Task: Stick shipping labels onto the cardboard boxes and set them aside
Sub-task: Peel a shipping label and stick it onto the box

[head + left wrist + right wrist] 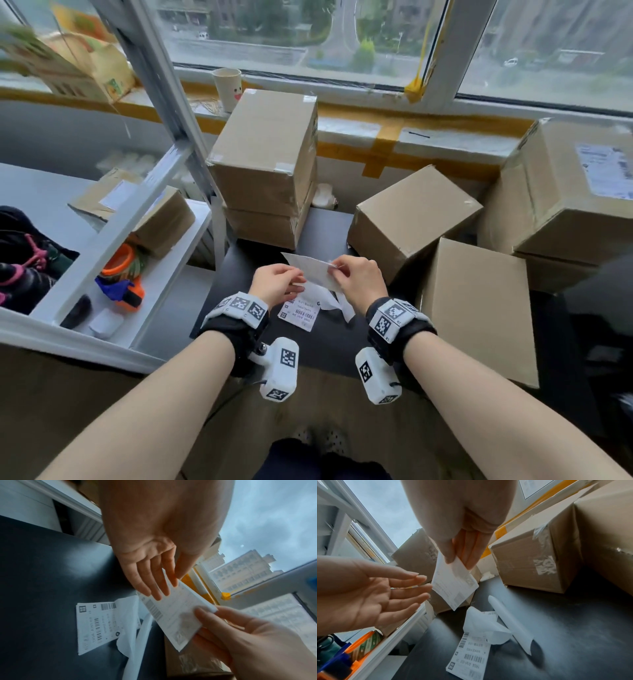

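Note:
A white shipping label [311, 270] [173, 615] [453, 586] hangs in the air over the black table [222, 308]. My right hand [337, 270] [458, 561] pinches its right end between thumb and fingers. My left hand [294, 284] [154, 588] [423, 586] has straight fingers whose tips touch the label's left edge. Below lie a second printed label [299, 313] [469, 655] and curled backing paper [329, 298] [488, 626]. Cardboard boxes ring the table: a stack of two [263, 154] at the back, a tilted box [411, 219], and a plain box [479, 308] beside my right wrist.
At the far right, a large box [565, 192] carries a label on top. A white shelf [113, 240] on the left holds another box [161, 222] and an orange-and-blue tape dispenser [123, 291]. A paper cup [227, 87] stands on the windowsill.

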### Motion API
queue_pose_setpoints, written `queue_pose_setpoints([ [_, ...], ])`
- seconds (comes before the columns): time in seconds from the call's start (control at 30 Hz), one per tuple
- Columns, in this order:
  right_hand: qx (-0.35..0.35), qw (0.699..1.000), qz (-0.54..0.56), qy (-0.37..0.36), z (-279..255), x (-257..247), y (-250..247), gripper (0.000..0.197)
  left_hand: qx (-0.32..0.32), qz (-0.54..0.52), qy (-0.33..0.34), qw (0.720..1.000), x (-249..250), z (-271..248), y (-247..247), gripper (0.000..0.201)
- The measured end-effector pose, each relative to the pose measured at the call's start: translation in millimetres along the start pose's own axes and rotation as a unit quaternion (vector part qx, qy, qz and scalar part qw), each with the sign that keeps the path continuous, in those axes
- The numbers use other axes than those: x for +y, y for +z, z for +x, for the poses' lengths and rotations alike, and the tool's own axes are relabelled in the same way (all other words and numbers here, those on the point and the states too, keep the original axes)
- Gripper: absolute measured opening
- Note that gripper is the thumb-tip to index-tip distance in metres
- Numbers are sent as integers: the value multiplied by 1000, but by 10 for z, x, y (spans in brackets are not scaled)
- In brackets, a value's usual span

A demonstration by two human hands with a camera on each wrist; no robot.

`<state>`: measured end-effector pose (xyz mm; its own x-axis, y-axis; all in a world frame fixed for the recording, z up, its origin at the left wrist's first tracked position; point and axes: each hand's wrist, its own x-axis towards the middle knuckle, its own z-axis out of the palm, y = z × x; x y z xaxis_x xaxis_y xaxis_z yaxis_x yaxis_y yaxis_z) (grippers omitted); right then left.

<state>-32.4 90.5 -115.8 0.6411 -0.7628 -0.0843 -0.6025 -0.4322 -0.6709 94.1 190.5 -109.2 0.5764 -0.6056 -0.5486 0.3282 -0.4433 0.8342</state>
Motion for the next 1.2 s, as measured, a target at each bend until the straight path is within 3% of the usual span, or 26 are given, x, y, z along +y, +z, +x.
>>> queue_pose_setpoints([
  [0.13,7,1000,5,-10,9,-96,-67,23,-41,29,24,998,137,7,143,10],
  [0.3,16,1000,4,-11,17,-188,-125,23,-72,36,47,996,296,25,257,24],
  [0.4,28,1000,9,-8,53,-216,-164,23,-89,41,51,994,385,46,277,22],
  [0.83,38,995,91,5,175,-178,-136,27,-105,54,70,991,513,175,317,21],
  [1.03,37,989,144,11,166,-185,-92,20,-112,60,69,989,487,249,278,9],
  [1.2,37,975,215,49,165,-155,-39,18,-125,86,70,986,460,293,232,13],
])
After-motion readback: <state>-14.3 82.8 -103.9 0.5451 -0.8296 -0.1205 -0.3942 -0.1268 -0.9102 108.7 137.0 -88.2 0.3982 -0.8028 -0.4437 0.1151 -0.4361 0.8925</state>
